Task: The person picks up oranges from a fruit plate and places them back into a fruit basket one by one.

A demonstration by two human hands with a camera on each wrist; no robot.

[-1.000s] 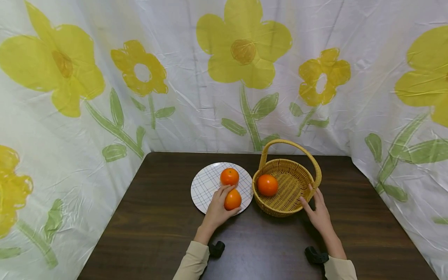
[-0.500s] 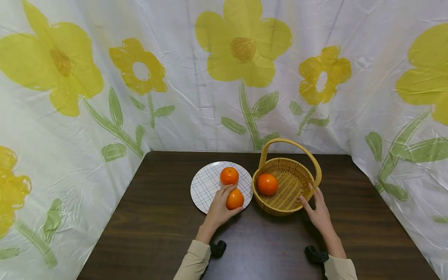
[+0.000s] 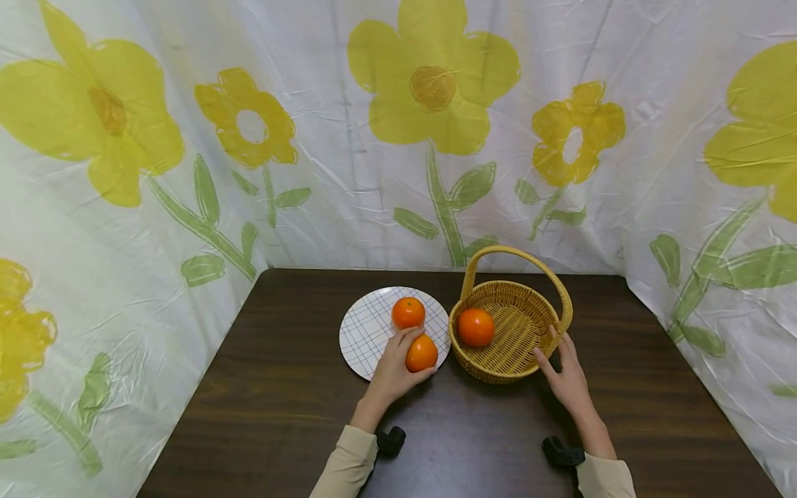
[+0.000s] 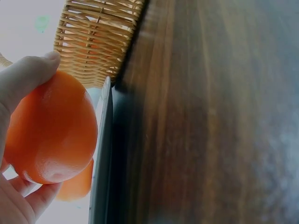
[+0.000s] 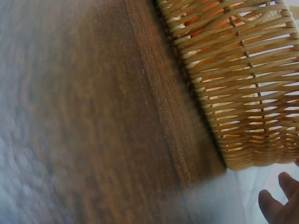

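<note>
My left hand [image 3: 395, 366] grips an orange [image 3: 421, 353] over the front right part of the checked plate [image 3: 361, 339]. Thumb and fingers lie on opposite sides of this smooth orange [image 4: 53, 130] in the left wrist view. Just behind it, a second orange [image 3: 408, 313] with a small stem mark sits on the plate. A third orange [image 3: 476, 327] lies inside the yellow wicker basket [image 3: 517, 332], at its left. At the basket's right side, my right hand [image 3: 568, 380] touches the rim near the handle base, fingers spread. Some fingers [image 5: 271, 205] show in the right wrist view.
The basket's arched handle [image 3: 519, 252] rises above its opening. Plate and basket stand close together near the back of the dark wooden table [image 3: 280, 387]. A white flowered curtain [image 3: 349, 194] hangs behind the table and at both sides.
My left hand has shifted slightly to the right with the gripped orange, toward the basket. The right hand, the basket and the other oranges stay in place.
</note>
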